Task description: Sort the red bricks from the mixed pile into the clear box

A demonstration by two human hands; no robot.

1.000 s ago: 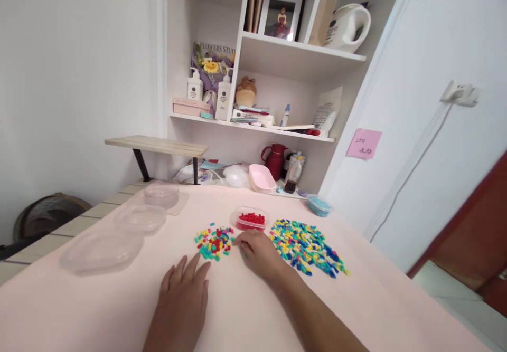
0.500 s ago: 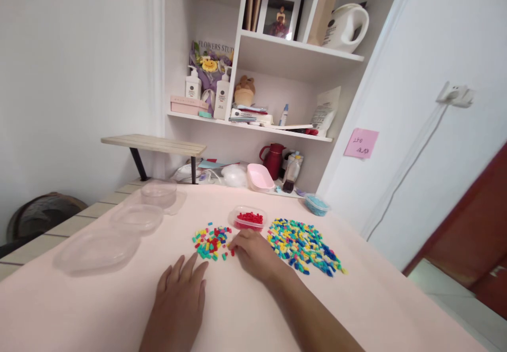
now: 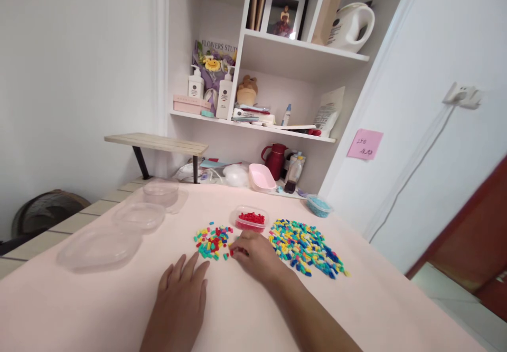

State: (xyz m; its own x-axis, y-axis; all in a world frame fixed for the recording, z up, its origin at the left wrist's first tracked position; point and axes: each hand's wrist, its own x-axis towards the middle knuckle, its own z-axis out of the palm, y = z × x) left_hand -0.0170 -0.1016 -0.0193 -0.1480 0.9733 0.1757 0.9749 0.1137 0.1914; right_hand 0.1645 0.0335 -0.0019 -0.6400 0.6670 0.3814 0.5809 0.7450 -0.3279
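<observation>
My left hand (image 3: 178, 296) lies on the pink tabletop with its fingers spread, holding nothing, just below a small pile of mixed coloured toy bricks (image 3: 214, 243). My right hand (image 3: 256, 255) is at the right edge of that pile, its fingers curled in a pinch. A small red brick (image 3: 232, 253) shows at its fingertips; part of it is hidden by the fingers. Behind this hand stands a clear plastic box (image 3: 238, 224) with red bricks (image 3: 252, 218) in it. A larger pile of mixed bricks (image 3: 307, 246) spreads to the right.
Several clear containers stand on the left, among them a large one (image 3: 101, 264) and a smaller one (image 3: 138, 228). A tub of light blue pieces (image 3: 319, 206) sits at the back right. Behind are a pink tray (image 3: 261, 177), a red jug (image 3: 274, 157) and a bottle (image 3: 293, 175).
My right hand has shifted slightly at the small pile, and its fingers have come down over a red brick lying apart from it. My left hand stays flat. The view wobbles a little.
</observation>
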